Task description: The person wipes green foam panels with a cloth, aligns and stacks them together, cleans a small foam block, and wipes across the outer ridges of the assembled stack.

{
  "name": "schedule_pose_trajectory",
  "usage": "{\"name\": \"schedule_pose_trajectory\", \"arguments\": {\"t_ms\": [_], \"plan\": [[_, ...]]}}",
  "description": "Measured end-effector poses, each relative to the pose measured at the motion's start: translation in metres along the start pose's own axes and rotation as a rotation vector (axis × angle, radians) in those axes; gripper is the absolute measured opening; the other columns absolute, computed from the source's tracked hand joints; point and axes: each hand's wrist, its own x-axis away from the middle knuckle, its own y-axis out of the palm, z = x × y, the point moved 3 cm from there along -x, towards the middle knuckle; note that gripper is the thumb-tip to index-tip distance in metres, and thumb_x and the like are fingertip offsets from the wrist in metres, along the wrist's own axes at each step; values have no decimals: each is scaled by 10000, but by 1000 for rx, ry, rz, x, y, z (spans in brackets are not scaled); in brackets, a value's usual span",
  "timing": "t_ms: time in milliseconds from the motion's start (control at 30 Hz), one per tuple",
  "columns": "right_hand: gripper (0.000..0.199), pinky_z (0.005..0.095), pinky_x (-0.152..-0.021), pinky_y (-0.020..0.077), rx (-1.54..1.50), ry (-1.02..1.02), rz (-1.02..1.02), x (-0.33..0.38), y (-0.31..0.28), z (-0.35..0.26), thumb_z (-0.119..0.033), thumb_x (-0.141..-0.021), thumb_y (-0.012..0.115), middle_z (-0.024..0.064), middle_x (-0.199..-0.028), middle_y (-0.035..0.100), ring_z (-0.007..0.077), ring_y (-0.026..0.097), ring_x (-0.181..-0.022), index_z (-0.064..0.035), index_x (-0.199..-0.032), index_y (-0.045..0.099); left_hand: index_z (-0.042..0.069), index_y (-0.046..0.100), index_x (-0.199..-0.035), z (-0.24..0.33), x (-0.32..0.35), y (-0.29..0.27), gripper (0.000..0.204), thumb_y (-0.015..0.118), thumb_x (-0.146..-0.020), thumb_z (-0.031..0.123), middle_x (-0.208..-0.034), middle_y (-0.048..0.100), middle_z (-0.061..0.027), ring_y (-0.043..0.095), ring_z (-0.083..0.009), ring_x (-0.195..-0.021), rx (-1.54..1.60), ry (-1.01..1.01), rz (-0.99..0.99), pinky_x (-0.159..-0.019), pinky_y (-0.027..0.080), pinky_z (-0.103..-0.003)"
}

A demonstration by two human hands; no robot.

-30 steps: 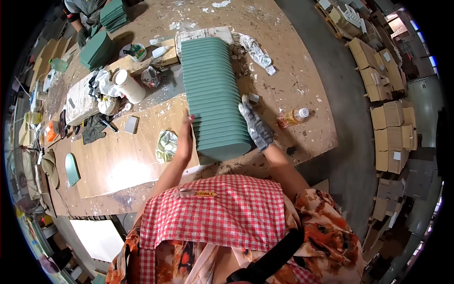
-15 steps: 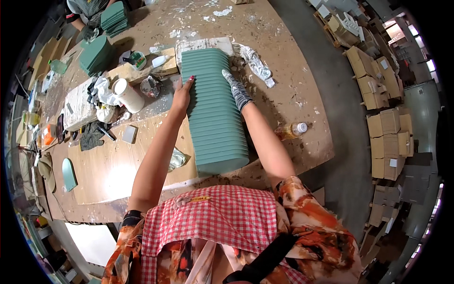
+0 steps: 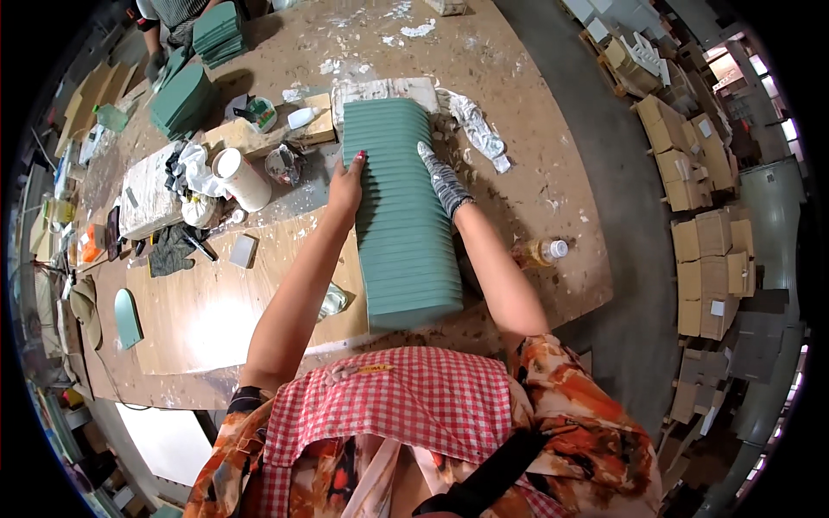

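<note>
At the far left of the table (image 3: 553, 173), 1 loose green arched panel (image 3: 128, 319) is seen lying flat. To its right, 1 whitish paint-smeared block (image 3: 145, 200) is placed, with 1 dark glove (image 3: 173, 253) laid near it. Farther back, 2 stacks of green panels are set: 1 nearer stack (image 3: 181, 104) and 1 farther stack (image 3: 218, 36), with 1 co-worker (image 3: 177, 15) seen beside them. Next, 1 small grey block (image 3: 243, 250), 1 white cylindrical tub (image 3: 243, 181), 1 smeared can (image 3: 285, 164) and 1 white bottle (image 3: 301, 117) are found. Near the forearm, 1 crumpled cloth (image 3: 333, 301) is partly hidden.

The bare left hand (image 3: 345, 184) is laid against the left side of 1 long row of green panels (image 3: 404, 224), its thumb rested at the upper edge; its other fingers are hidden, so whether they are spread or pressed together cannot be told. The row is packed face to face on the table, between the 2 hands; its panels are too tightly set to be counted. The right hand (image 3: 442, 183), covered by 1 grey glove, is laid along the row's right side; how its fingers are held cannot be told.

Farther right, 1 rumpled white cloth (image 3: 479, 129) and 1 white-capped bottle (image 3: 540, 252) are seen.
</note>
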Motion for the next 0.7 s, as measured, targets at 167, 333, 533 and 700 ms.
{"name": "schedule_pose_trajectory", "arguments": {"t_ms": [167,333,533,700], "plan": [[970,417,-1067,343,106,-91,-10,7,-14,2,-760,-846,336,301,-1311,495,400,433,-1272,71,-1337,441,-1,480,-1296,2,0,6,531,517,-963,411,-1196,595,-144,548,-232,-1065,-276,-20,51,-944,410,-332],[990,412,-1074,335,74,-50,-10,18,-11,-3,-798,-788,403,264,-1349,486,389,425,-1290,34,-1317,495,3,496,-1273,-20,-13,-4,650,459,-927,552,-1198,588,-263,527,-419,-1159,-336,99,84,-989,387,-422],[989,402,-1062,351,123,-104,-82,27,-17,-16,-799,-813,337,263,-1329,507,372,455,-1273,30,-1335,475,-4,503,-1284,16,13,0,682,435,-930,575,-1214,589,-256,534,-401,-1168,-547,-17,94,-994,386,-415],[954,366,-1113,278,308,59,-40,2,-17,-19,-769,-830,368,248,-1416,423,329,372,-1349,14,-1372,437,-46,519,-1269,13,3,-16,664,457,-941,528,-1231,596,-153,521,-243,-1165,-370,-110,-40,-984,368,-317]]}}
